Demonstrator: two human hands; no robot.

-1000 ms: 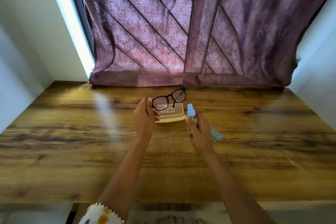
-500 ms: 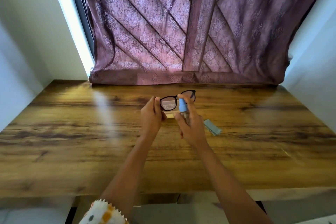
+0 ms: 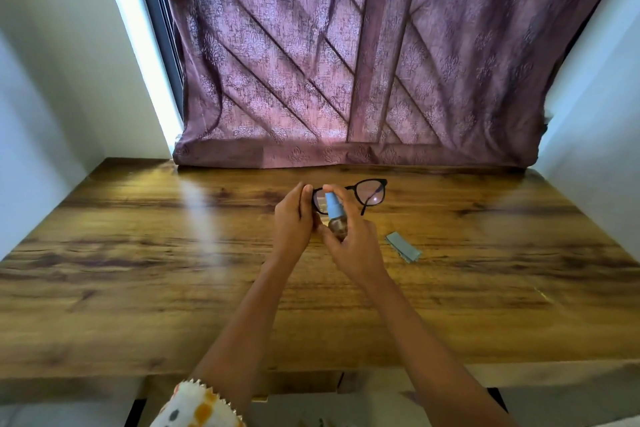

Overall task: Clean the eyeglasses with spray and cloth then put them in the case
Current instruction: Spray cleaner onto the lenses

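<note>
Over the table point(image 3: 138, 270), the spray bottle point(image 3: 334, 215) points up, eyeglasses point(image 3: 372, 192) running left-right.

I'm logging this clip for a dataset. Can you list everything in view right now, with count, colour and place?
eyeglasses: one, black frame, held above the table's far middle
spray bottle: one, blue top, just in front of the eyeglasses
cloth: one, grey-blue, lying on the table right of the hands
table: one, brown wood grain, across the lower view
curtain: one, purple patterned, behind the table
walls: two, white, either side
sleeve: one, white and orange, bottom left
left hand: pinches the eyeglasses' end
right hand: grips the spray bottle
</note>
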